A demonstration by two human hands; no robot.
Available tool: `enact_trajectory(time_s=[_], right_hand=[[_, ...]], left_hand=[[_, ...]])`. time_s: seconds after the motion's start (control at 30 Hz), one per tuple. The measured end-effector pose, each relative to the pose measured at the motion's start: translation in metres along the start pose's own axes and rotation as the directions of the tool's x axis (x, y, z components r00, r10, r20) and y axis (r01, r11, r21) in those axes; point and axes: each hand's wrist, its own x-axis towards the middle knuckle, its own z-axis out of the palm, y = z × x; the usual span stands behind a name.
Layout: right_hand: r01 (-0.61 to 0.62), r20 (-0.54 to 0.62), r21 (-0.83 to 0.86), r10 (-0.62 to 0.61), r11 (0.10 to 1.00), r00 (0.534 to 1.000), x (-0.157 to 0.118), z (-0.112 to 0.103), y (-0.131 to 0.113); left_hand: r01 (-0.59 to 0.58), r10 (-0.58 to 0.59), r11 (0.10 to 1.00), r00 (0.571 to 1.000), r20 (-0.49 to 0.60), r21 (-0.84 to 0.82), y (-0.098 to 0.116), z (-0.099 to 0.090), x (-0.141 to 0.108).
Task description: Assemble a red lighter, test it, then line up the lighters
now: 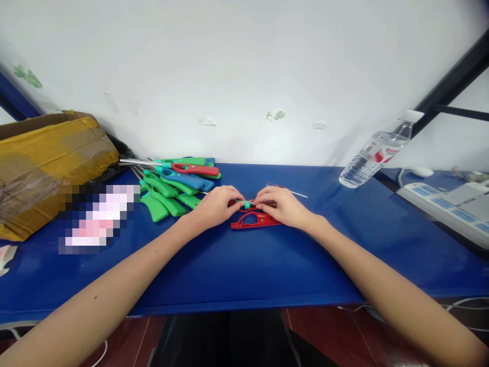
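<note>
Close together over the middle of the blue table, both hands work at a small teal plastic piece (248, 205). My left hand (216, 205) pinches the teal piece from its left side with thumb and index finger. The fingers of my right hand (286, 205) are pinched at its right side, around a small dark part that they mostly hide. Just below lies a red lighter shell half (256, 220) with an oval finger opening, partly covered by my right hand. Another red part shows behind the fingers. A thin metal rod (299, 194) sticks out beyond my right hand.
Several long-necked lighters (164, 191), green, blue and red, are heaped at the left. Beside them stands a taped cardboard box (57, 168). A water bottle (376, 153) and a white power strip (446, 206) are at the right. A white wall (244, 76) rises behind the table.
</note>
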Motion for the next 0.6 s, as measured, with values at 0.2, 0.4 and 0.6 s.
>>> enact_trajectory(time_s=[0.2,0.4,0.6], right_hand=[[-0.032,-0.018,0.02,0.032,0.999,0.999,-0.0003,0.0017,0.0002],[-0.015,-0.007,0.019,0.015,1.0,1.0,0.0,0.0009,0.0005],[-0.015,0.013,0.011,0.015,1.0,1.0,-0.0007,-0.0005,-0.0004]], left_hand=[[0.013,-0.013,1.0,1.0,-0.01,-0.015,0.0018,0.0006,0.0],[0.029,-0.029,1.0,0.999,0.013,0.012,0.001,0.0013,0.0002],[0.03,-0.03,0.998,1.0,0.009,0.051,0.0031,0.0042,0.0001]])
